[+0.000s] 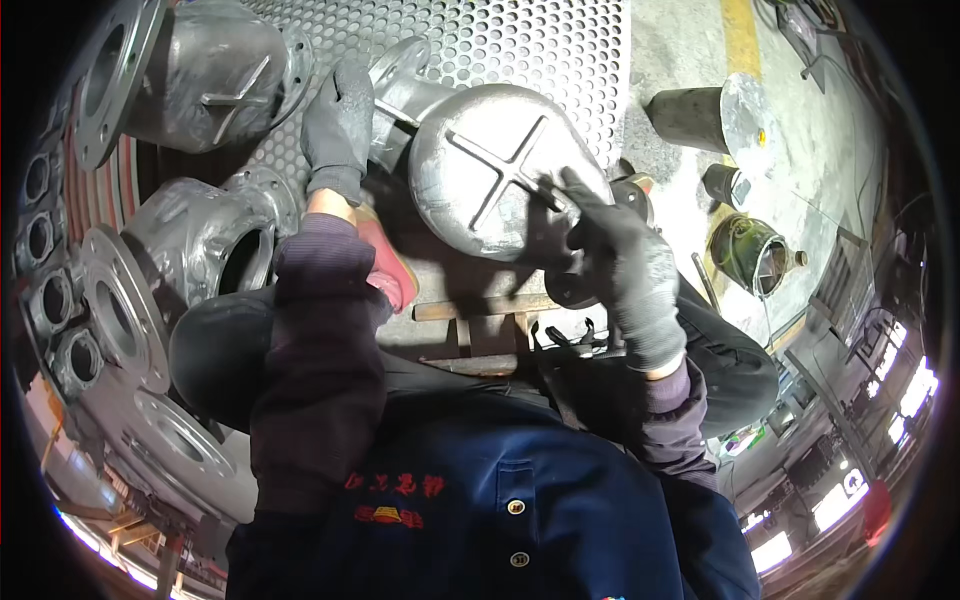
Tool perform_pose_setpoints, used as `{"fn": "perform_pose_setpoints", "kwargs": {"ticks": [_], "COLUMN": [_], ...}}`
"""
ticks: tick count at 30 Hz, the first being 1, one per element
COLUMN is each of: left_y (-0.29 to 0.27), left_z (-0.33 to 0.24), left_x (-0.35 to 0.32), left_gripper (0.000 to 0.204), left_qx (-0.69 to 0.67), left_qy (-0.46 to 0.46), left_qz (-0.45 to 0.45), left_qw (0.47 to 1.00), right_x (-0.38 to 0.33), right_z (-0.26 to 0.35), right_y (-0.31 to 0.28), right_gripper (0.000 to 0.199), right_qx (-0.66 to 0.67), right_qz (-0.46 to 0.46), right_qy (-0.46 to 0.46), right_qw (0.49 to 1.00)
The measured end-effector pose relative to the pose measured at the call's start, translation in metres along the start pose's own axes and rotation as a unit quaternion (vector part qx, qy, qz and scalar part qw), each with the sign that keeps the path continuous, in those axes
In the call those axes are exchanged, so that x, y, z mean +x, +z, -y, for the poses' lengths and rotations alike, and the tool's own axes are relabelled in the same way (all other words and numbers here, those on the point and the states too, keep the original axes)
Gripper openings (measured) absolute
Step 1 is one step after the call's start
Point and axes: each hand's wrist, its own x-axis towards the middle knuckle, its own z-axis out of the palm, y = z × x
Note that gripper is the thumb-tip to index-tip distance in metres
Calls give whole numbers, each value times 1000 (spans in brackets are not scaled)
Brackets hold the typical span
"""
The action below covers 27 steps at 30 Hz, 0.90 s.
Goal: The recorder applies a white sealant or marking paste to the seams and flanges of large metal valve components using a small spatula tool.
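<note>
A rounded metal casting (440, 200) with a raised cross on its pale domed end stands in front of me, on the perforated metal plate's near side. My left hand (340, 130), in a grey glove, is closed at the casting's left. A thin metal bar (398, 113) runs from its fingers toward the dome, and I cannot tell whether it is joined to the casting. My right hand (630, 270), also gloved, hovers over the dome's right side with its fingers apart. Its forefinger reaches toward the cross, and a dark shadow lies beneath. Whether that fingertip touches the metal is unclear.
Several flanged metal castings (205, 75) stand at my left, one a valve-like body (190, 240). A perforated metal plate (520, 40) lies ahead. At right are a metal cylinder (690, 118) and a green-black casting (735, 250). A wooden bar (480, 307) lies between my knees.
</note>
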Motion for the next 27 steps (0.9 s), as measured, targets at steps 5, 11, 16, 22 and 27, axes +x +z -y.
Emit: {"fn": "perform_pose_setpoints", "kwargs": {"ticks": [5,11,16,22,27], "left_y": [-8,-7,-6,-6,8], "left_z": [2,-4,4,9,61], "left_x": [-3,-7,-8,0,24], "left_gripper": [56,44,33,35,38], "left_qx": [-48,-37,-55,6,-134], "left_qy": [44,94,127,44,162], "left_qz": [-39,-39,-56,-25,-47], "left_qw": [997,994,989,999,977], "right_x": [-14,0,-19,-34,-21], "right_z": [-6,-4,-24,-39,-24], "right_y": [-25,-19,-31,-18,3], "right_gripper": [47,48,53,53,51], "right_qx": [-1,-71,-4,-1,20], "right_qz": [-54,-78,-75,-101,-138], "right_qy": [-12,-87,18,3,-1], "right_qw": [998,991,997,995,990]}}
